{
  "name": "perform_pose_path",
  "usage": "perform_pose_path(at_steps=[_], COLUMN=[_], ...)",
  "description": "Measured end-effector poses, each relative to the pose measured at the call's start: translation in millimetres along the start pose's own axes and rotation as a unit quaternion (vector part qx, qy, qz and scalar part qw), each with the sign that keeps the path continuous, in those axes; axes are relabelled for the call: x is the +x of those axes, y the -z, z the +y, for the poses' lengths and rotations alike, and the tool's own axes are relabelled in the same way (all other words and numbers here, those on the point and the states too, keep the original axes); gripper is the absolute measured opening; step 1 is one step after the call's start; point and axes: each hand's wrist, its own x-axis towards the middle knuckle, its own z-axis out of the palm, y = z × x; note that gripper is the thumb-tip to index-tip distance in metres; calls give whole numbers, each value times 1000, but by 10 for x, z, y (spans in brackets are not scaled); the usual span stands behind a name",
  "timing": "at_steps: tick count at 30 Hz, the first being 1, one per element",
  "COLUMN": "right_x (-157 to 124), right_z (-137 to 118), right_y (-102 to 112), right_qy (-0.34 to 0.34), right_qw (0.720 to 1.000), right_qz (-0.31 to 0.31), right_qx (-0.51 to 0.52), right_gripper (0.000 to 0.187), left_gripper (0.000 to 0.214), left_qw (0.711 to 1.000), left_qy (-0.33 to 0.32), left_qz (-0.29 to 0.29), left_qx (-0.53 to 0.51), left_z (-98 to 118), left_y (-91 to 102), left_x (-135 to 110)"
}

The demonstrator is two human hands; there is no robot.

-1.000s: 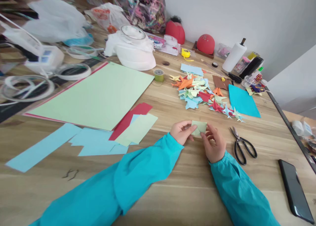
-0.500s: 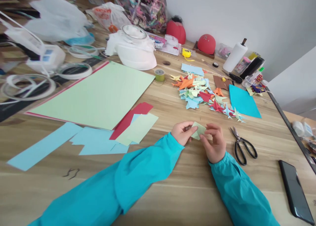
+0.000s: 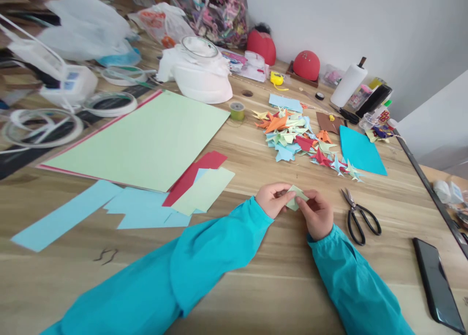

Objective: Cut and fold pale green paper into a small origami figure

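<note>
"What are the nearest materials?"

"Crinkled turquoise cloth sleeves (image 3: pixel 219 245), gathered at the wrists, over a smooth, wood-grained worktop (image 3: pixel 270 296). A flat, glossy black phone (image 3: pixel 437 279) lies at the right. Farther in come metal-bladed scissors (image 3: pixel 353 206) with looped black handles, then straight-edged blue paper pieces (image 3: pixel 144 208) on the left."

"And beyond those?"

"A broad, smooth green sheet (image 3: pixel 146 140), a heap of sharp-pointed folded paper shapes (image 3: pixel 288 132) in several colours, and a round spool (image 3: pixel 237 111) of yellow-green thread."

"Anything different from a second ago?"

"The small green paper (image 3: pixel 298 192) lay nearly level across then; now it is tilted, one corner upward. The right hand (image 3: pixel 319 213) has drawn its fingers in closer to the left hand (image 3: pixel 273 199)."

"So both grip it?"

"Yes, each pinches an edge between thumb and fingers, the paper held between them, nearer than the heap."

"How does it look?"

"Pale, matt, small and flat, with straight edges; the thumbs cover part, so I can't tell its folds."
</note>
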Motion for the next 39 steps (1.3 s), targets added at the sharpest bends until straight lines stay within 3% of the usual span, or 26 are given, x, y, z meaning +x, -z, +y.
perform_pose_path(at_steps=[6,12,16,23,28,34,37,39], right_x=[20,31,4,-28,-21,-15,-22,-24], right_z=[-40,-15,24,13,-16,-29,-48,-57], right_y=[-5,11,23,31,41,45,49,49], right_qy=[-65,-57,-57,6,45,71,56,21], right_qw=[995,995,997,1000,998,996,997,998], right_qz=[61,9,6,-4,-42,-55,-60,-59], right_qx=[49,79,58,2,-11,-10,-8,19], right_gripper=[18,21,19,16,14,16,13,22], left_gripper=[33,33,33,35,36,33,33,33], left_qw=[999,997,993,989,990,994,996,996], left_qy=[25,21,48,74,63,33,22,15], left_qz=[22,34,31,12,0,34,36,37], left_qx=[-32,-70,-103,-128,-124,-98,-83,-81], left_z=[28,91,103,67,84,133,126,108], left_y=[6,0,4,54,55,-7,-12,-3], left_x=[17,11,15,62,61,2,1,12])
